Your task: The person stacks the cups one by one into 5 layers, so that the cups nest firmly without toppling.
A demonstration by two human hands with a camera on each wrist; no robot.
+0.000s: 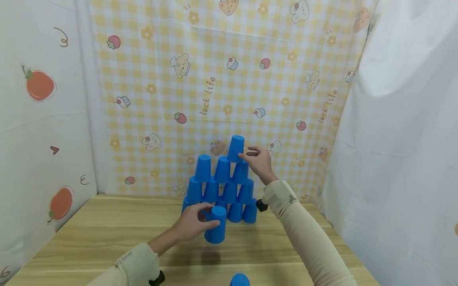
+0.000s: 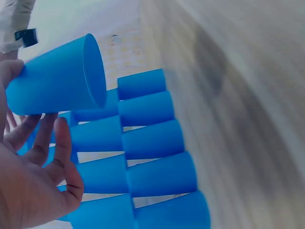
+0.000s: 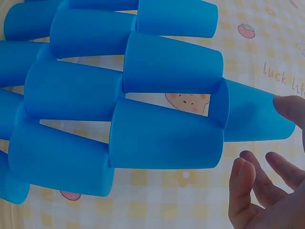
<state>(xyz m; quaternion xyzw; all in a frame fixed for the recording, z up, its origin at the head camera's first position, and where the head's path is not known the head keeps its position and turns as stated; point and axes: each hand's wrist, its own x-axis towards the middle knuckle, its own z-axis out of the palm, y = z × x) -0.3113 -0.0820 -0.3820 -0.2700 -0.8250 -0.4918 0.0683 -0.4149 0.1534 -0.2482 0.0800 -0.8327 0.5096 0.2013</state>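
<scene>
My left hand (image 1: 191, 222) grips an upside-down blue cup (image 1: 215, 230) above the table, thumb on its near side. In the left wrist view that cup (image 2: 57, 78) has its wide rim to the right. Farther back rises a stepped stack of inverted blue cups (image 1: 222, 171). Its topmost cup (image 1: 236, 149) stands on two cups of the row below. Beside it is my right hand (image 1: 260, 163). In the right wrist view, the thumb appears to touch the top cup (image 3: 257, 112), while the other visible fingers are spread away from it.
Another blue cup (image 1: 239, 280) shows at the bottom edge of the head view. The wooden table (image 1: 143, 214) meets a yellow checked cloth (image 1: 161, 99) behind the stack. White curtains hang on the left and right.
</scene>
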